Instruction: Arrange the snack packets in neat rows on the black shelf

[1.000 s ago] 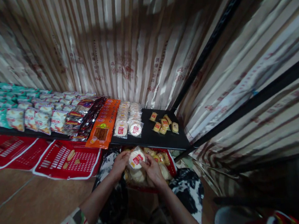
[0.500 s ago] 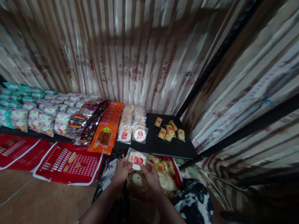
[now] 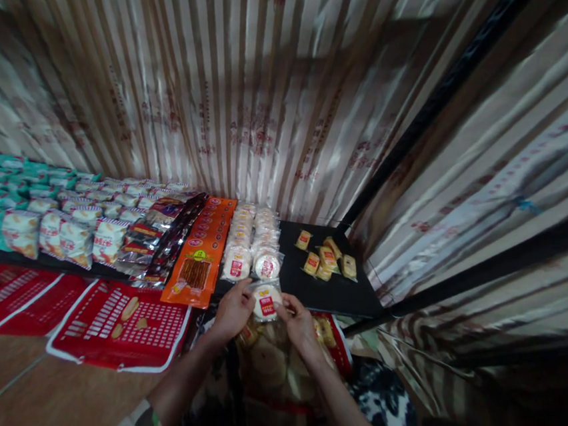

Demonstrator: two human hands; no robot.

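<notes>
Between my two hands is a round white cake in a clear wrapper with a red label (image 3: 266, 302). My left hand (image 3: 233, 309) pinches its left edge, and my right hand (image 3: 297, 322) grips the right edge. The packet is just in front of the shelf's front edge, close to two rows of similar wrapped cakes (image 3: 236, 263). Below my hands, on my lap, a bag or basket holds more round wrapped cakes (image 3: 268, 362) and small yellow packets; my forearms partly cover it.
On the black shelf (image 3: 301, 288), several small yellow packets (image 3: 327, 257) lie to the right. An orange snack bag (image 3: 200, 254), dark packets and rows of puffy white and teal bags (image 3: 19, 232) stand left. Red baskets (image 3: 124, 322) sit underneath. A striped curtain (image 3: 245, 76) hangs behind; black bars cross the right.
Both hands have raised the wrapped cake slightly toward the shelf and turned its label more upright. More of the contents on my lap now shows. The view has shifted a little.
</notes>
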